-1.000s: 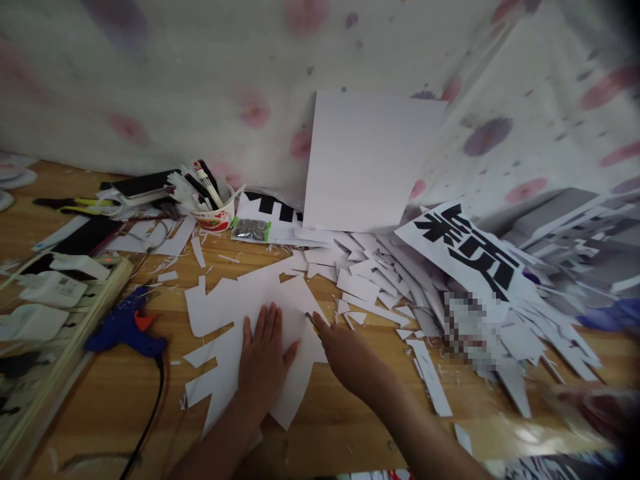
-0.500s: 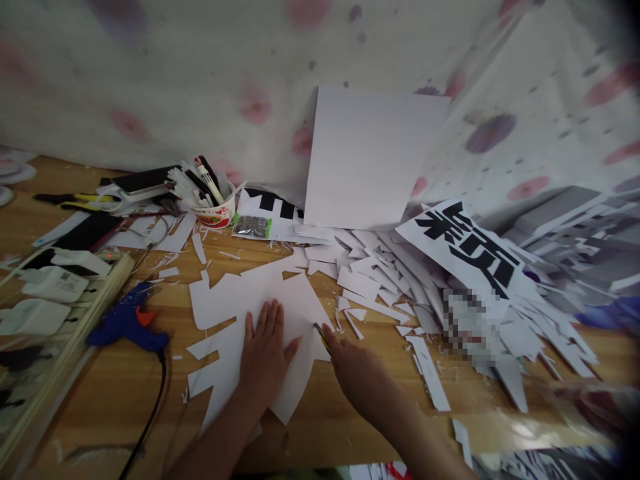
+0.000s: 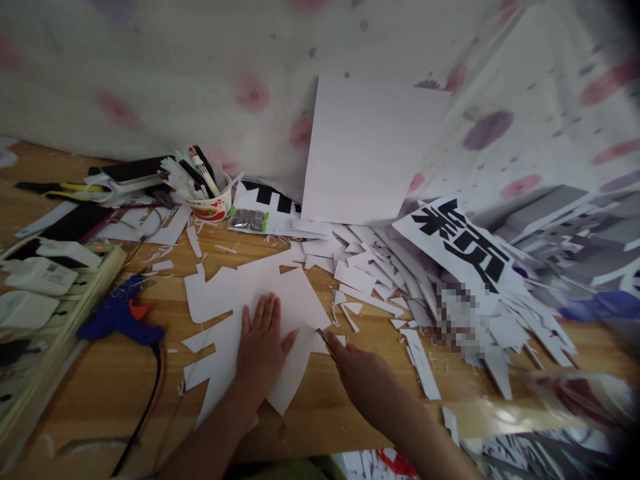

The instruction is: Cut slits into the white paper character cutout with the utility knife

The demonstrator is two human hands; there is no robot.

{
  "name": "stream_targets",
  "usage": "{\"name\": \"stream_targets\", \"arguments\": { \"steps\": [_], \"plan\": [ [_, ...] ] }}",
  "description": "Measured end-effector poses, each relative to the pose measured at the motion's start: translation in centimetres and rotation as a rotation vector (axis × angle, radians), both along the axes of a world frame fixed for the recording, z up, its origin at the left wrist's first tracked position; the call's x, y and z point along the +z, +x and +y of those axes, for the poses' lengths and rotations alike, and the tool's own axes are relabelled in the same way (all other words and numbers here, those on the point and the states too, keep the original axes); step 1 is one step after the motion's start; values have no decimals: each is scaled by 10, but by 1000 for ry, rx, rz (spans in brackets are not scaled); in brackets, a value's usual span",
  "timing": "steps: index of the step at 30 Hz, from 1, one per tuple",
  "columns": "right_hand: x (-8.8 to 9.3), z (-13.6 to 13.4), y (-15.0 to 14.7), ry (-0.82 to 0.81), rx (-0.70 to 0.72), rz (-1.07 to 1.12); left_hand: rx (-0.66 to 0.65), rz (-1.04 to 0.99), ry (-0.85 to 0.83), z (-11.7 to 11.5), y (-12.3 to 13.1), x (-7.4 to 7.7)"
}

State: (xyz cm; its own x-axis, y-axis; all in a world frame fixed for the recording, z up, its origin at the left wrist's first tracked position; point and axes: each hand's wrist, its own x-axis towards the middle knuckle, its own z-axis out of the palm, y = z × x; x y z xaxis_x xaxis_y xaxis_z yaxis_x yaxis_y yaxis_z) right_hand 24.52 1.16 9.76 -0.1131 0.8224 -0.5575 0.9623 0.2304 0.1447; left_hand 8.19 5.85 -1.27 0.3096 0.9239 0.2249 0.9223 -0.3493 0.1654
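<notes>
A white sheet of card (image 3: 220, 333) with notched, cut-out edges lies flat on the wooden table. On its middle, my left hand (image 3: 263, 340) rests palm down with the fingers stretched out. My right hand (image 3: 357, 370) is closed around a yellow and black craft knife (image 3: 328, 344). The knife's tip is at the card's right part, close to its edge; whether the blade touches the card I cannot tell. Offcuts of white card (image 3: 367, 273) lie in a heap beyond and to the right of the sheet.
On the left are a blue glue gun (image 3: 120, 317) and a power strip (image 3: 95, 293) full of plugs. Behind stand a cup of pens (image 3: 213, 205) and a blank white board (image 3: 370, 153). A sheet with a black printed character (image 3: 460, 243) lies on the right.
My right hand and the knife have shifted slightly, the blade pulling toward the right edge of the card. My left hand stays flat on the sheet. The whole view has tilted a little.
</notes>
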Motion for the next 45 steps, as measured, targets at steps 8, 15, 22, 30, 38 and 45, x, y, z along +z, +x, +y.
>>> {"name": "stream_targets", "arguments": {
  "steps": [8, 15, 22, 30, 38, 45],
  "plan": [
    [-6, -3, 3, 35, -14, 10, 2, -11, -3, 0, 0, -2],
    [-3, -1, 1, 11, -22, -6, -4, -20, 7, 1, 0, -3],
    [3, 1, -1, 7, -30, 6, -6, -31, 10, 1, -1, -3],
    [3, 1, -5, -15, -75, 11, -2, -17, -5, 0, 0, -1],
    [4, -2, 15, 44, -93, 195, -2, -20, 13, -1, 0, -1],
    [-14, 27, -14, 240, -277, 396, 9, -25, -19, -1, 2, 0]
  ]
}}
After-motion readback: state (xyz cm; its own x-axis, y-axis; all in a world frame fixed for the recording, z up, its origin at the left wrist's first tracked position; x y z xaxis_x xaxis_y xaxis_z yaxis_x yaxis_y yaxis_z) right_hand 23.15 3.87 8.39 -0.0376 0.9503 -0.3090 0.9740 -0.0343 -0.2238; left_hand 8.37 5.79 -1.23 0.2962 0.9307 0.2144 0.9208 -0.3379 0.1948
